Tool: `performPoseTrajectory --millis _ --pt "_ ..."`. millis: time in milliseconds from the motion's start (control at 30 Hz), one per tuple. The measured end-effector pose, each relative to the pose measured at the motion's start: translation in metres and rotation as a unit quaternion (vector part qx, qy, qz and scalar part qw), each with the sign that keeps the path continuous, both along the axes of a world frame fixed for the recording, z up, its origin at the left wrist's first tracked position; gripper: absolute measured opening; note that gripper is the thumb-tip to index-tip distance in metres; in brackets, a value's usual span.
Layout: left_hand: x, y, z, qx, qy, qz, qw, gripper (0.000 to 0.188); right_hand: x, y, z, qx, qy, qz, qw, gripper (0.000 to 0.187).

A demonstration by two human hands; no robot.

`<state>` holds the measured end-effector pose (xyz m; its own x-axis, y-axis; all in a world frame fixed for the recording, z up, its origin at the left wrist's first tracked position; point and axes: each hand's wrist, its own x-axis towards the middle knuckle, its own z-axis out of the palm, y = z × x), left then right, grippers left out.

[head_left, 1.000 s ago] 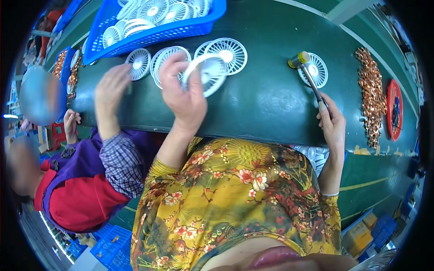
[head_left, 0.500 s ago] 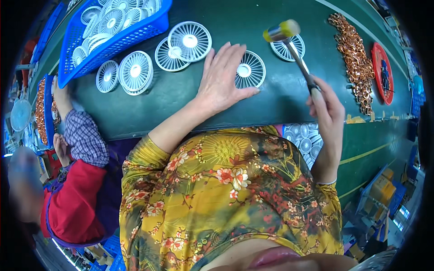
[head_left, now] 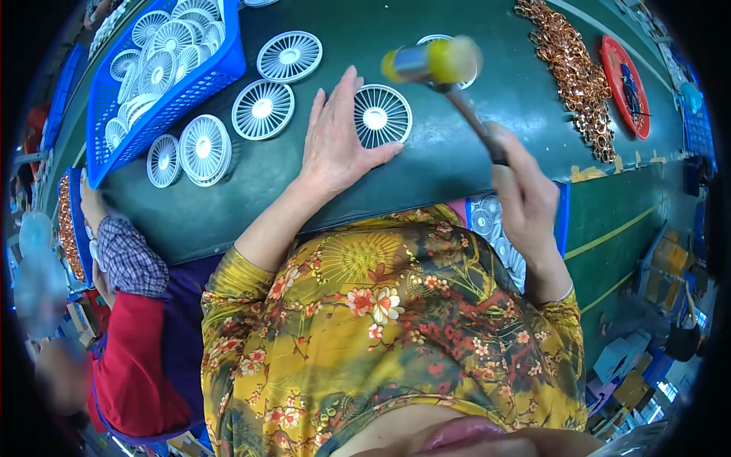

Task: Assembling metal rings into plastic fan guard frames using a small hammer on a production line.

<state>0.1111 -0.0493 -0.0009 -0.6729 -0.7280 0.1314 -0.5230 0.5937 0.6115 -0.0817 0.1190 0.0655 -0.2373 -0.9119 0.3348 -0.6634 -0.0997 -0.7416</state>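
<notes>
A white round disc with fine spokes and a solid hub (head_left: 375,118) lies on the green tabletop in front of me. My left hand (head_left: 339,141) rests at its left side, fingers stretched out and thumb along its near edge. My right hand (head_left: 525,183) is closed round the handle of a mallet (head_left: 430,62). The mallet's yellow-ended head, blurred by motion, hangs raised beyond the disc. Behind that head another spoked disc (head_left: 467,81) is partly hidden. Left of my left hand lie two more discs, one nearer (head_left: 263,109) and one farther (head_left: 289,56).
Farther left are stacked discs (head_left: 204,148), a single disc (head_left: 163,160) and a blue basket (head_left: 194,87) heaped with discs. Copper-coloured rings (head_left: 575,84) and a red tray (head_left: 609,57) lie right. A blue-rimmed container (head_left: 563,221) is below the table edge. A co-worker's sleeve (head_left: 133,255) is at left.
The view has shifted, so the table things appear farther left. The mallet head has swung left and lower. The two discs left of my hand overlapped before and now lie apart.
</notes>
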Motion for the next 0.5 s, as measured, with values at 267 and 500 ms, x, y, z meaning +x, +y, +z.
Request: performPoseTrajectory --millis 267,500 --pt "0.014 -0.021 0.022 -0.032 0.075 -0.035 0.996 0.059 -0.016 0.005 -0.027 0.087 0.047 -0.004 0.995 0.031" --pt "0.02 -0.094 0.005 -0.137 -0.123 0.08 0.98 0.075 -0.002 0.0 -0.021 0.235 0.094 0.14 0.957 0.033"
